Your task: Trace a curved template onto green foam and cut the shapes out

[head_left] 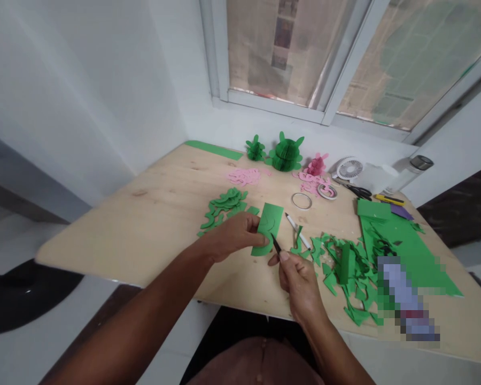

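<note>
My left hand (240,231) pinches a rectangular piece of green paper (273,215) above the table, its lower part cut into a rounded edge and thin curved lines drawn on it. In my right hand (299,275) is a pair of scissors, mostly hidden by my fingers, with the dark blades (276,244) at the paper's right edge. Left of the paper lies a pile of curved green cut-outs (229,199). A white pen (297,231) rests to the right, beside many green scraps (361,267).
Green sheets (409,246) lie at the right near a yellow cutter (389,200) and black-handled scissors (358,191). Along the wall stand green honeycomb paper figures (287,155), a pink one (317,164), a small fan (349,168) and a bottle (411,174). A tape ring (302,201) sits mid-table.
</note>
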`<state>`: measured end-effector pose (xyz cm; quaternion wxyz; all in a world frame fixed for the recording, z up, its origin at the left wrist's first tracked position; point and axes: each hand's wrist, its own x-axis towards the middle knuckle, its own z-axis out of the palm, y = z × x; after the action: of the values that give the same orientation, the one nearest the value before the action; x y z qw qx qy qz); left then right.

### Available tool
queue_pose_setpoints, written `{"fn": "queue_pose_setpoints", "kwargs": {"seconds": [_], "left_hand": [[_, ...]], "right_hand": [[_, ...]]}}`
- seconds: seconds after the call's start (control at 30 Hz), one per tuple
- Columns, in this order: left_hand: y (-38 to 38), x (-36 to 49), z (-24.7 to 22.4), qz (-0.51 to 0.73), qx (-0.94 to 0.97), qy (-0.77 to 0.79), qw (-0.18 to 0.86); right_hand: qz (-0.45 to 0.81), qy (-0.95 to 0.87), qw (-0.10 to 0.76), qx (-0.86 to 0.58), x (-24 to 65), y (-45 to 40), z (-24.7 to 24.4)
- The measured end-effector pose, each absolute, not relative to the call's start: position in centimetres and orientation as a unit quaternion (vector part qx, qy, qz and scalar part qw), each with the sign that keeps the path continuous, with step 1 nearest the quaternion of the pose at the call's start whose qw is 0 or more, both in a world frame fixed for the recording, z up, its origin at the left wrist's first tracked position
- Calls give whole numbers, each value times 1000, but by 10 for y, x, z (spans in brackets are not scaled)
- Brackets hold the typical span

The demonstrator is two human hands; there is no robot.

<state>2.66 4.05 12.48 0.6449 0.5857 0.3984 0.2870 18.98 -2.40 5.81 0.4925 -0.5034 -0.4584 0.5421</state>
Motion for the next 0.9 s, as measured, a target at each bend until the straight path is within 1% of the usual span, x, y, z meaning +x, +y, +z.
{"fn": "queue_pose_setpoints", "kwargs": {"seconds": [0.23,0.57,0.9], "left_hand": [[40,29,129,276,591,403,642],[29,34,124,350,546,423,632],[27,40,129,324,573,396,640]], "right_hand": [[538,-458,499,-502,192,-25,56],[547,-446,503,-499,194,-27,57],[533,-460,507,-497,199,-35,61]]}}
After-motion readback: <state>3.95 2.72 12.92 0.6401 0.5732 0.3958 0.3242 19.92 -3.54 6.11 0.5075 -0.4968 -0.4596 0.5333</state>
